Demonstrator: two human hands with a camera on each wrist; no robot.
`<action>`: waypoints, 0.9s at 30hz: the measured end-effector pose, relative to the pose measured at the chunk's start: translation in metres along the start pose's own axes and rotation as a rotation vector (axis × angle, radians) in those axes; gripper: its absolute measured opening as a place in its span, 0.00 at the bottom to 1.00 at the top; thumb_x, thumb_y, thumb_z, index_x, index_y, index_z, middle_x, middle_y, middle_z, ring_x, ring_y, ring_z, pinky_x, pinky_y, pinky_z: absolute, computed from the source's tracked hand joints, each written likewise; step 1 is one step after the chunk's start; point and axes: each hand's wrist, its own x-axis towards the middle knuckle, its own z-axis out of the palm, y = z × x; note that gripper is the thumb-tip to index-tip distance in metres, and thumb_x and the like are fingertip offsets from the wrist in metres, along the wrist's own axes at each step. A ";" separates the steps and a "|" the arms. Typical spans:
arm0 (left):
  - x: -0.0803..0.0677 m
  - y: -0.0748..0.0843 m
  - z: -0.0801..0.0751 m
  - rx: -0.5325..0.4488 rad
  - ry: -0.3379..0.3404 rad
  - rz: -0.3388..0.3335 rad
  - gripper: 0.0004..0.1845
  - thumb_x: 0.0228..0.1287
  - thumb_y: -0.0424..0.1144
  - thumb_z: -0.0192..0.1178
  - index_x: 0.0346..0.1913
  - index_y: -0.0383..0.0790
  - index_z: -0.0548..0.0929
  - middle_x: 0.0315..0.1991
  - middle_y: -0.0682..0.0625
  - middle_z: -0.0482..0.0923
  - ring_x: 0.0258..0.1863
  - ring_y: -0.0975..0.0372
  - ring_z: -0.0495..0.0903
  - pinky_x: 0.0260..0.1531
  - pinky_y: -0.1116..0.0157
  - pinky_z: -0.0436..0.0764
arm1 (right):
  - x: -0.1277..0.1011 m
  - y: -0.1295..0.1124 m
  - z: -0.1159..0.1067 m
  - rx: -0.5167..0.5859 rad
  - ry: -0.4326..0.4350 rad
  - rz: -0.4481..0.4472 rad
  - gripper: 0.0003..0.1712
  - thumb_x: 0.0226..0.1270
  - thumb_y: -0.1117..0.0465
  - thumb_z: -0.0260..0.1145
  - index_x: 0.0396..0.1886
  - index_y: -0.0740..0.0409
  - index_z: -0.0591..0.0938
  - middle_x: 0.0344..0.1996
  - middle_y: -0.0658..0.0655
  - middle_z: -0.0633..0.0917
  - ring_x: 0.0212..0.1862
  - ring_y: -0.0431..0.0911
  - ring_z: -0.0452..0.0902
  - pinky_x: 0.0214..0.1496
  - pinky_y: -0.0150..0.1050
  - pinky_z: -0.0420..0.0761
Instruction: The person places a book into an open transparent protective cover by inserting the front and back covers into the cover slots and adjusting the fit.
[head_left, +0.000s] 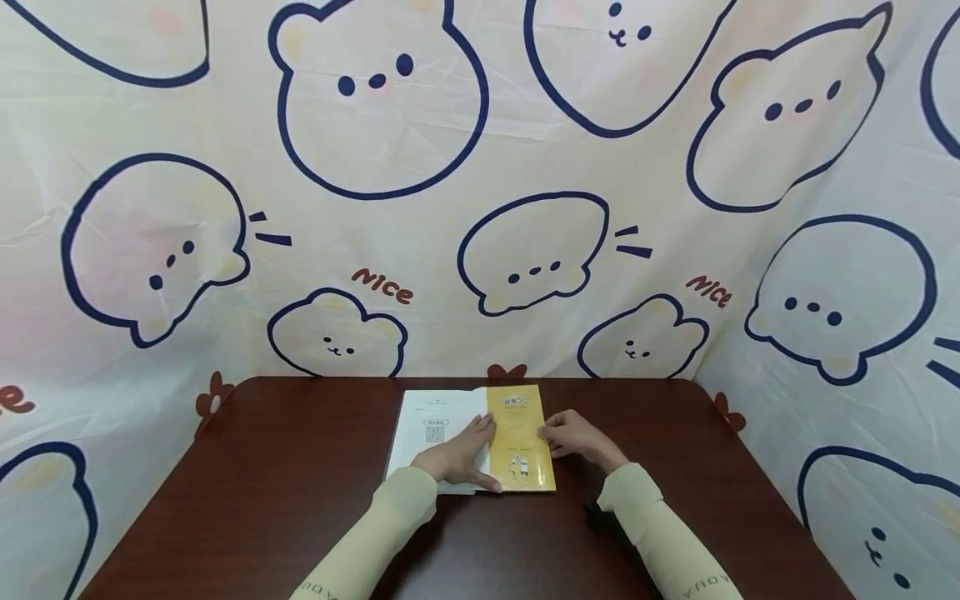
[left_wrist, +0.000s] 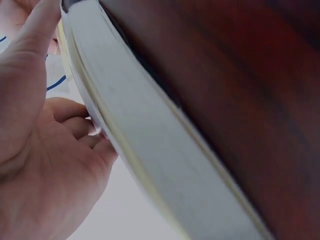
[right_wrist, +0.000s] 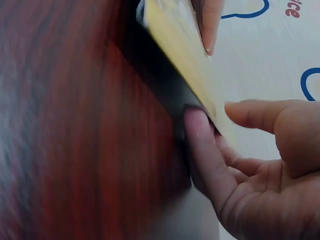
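While the left hand (head_left: 459, 457) presses flat on the book (head_left: 480, 437) at the table's (head_left: 300, 467) far middle, the right hand (head_left: 576, 436) pinches its yellow cover (head_left: 519, 433) — opening seems underway; next, lift gently.

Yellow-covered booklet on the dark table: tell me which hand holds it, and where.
The right hand pinches the thin yellow-covered booklet at its right edge; the left hand rests flat on it.
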 end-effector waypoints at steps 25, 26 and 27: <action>-0.003 -0.007 -0.003 -0.011 0.060 0.038 0.62 0.50 0.58 0.78 0.80 0.36 0.55 0.83 0.43 0.45 0.81 0.47 0.49 0.77 0.49 0.55 | -0.007 -0.015 0.001 0.138 -0.016 -0.159 0.19 0.74 0.64 0.62 0.58 0.71 0.76 0.43 0.64 0.88 0.41 0.53 0.89 0.41 0.47 0.89; -0.004 -0.008 -0.004 -0.026 0.061 0.042 0.62 0.50 0.58 0.78 0.80 0.36 0.55 0.83 0.43 0.45 0.81 0.47 0.49 0.77 0.49 0.55 | -0.007 -0.016 0.002 0.146 -0.022 -0.169 0.19 0.74 0.63 0.62 0.58 0.71 0.76 0.44 0.64 0.88 0.41 0.53 0.89 0.42 0.47 0.89; -0.004 -0.008 -0.005 -0.037 0.061 0.045 0.62 0.50 0.58 0.78 0.81 0.36 0.54 0.83 0.43 0.45 0.81 0.48 0.49 0.77 0.50 0.55 | -0.006 -0.018 0.002 0.153 -0.028 -0.179 0.19 0.74 0.63 0.61 0.59 0.71 0.76 0.44 0.64 0.88 0.42 0.52 0.89 0.42 0.46 0.88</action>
